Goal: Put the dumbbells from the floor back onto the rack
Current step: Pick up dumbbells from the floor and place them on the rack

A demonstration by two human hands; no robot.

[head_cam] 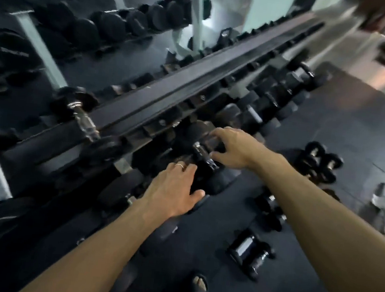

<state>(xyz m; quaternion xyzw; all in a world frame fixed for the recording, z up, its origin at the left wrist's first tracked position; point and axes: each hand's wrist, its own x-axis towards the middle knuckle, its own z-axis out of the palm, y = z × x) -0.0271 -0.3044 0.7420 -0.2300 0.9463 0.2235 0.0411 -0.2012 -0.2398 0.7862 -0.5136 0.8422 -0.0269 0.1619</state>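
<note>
At the bottom of the frame a sandalled foot point(199, 284) stands on the dark floor point(328, 140). Just above it, lower right of centre, a pair of small dumbbells point(248, 253) lies waiting, with another dumbbell point(272, 210) partly behind the right forearm, and a further cluster point(319, 161) at right of centre. So several pieces are not yet racked.

At centre frame both hands work on one dumbbell point(203, 156) at the lower tier of the rack point(168, 96). The left hand point(173, 188), a ring on one finger, lies with fingers fairly straight against the near black head, pressing or steadying it; that grip looks released rather than clenched. The right hand point(235, 147) has its fingers curled over the chrome handle, grasping it. The step in hand looks like seating this dumbbell in its slot. The next move probably calls for pushing it fully home between its neighbours, letting go, then bending for the nearest pair on the floor.

Motion blur smears much of the frame. The slot itself is hidden by the hands and the black heads, so whether the dumbbell already rests on the rack cannot be told. Farther off, the rack's upper rail runs toward the upper right, and a mirror point(92, 30) at upper left reflects rows of weights.
</note>
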